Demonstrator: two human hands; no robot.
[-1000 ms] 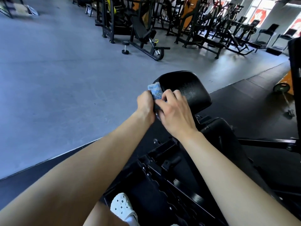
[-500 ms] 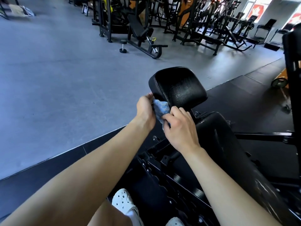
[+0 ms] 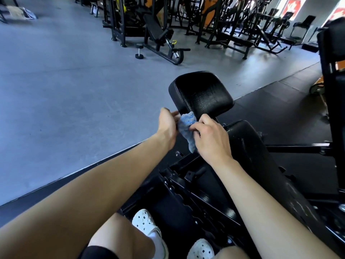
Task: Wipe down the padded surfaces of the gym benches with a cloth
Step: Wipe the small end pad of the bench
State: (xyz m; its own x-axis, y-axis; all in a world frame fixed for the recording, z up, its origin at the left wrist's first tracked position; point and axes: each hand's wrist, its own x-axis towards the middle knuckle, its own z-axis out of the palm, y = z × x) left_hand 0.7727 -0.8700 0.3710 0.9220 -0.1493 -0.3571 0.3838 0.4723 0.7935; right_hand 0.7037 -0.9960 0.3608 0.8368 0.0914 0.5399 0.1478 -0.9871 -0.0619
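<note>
Blue cloth (image 3: 186, 126) hangs between both hands, just below headrest pad (image 3: 202, 92). Right hand (image 3: 212, 140) pinches it with curled fingers. Left hand (image 3: 168, 124) fingers blurred at its edge, grip unclear.

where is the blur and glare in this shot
Head view: the left hand is motion-smeared beside the crumpled blue cloth; head view: windows at top right are blown out, and the black textured vinyl pad shows soft sheen; head view: far black machines lean, wide-angle distortion.

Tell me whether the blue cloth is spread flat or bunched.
Bunched: the cloth hangs crumpled, pinched by the right hand, beside the left hand.
</note>
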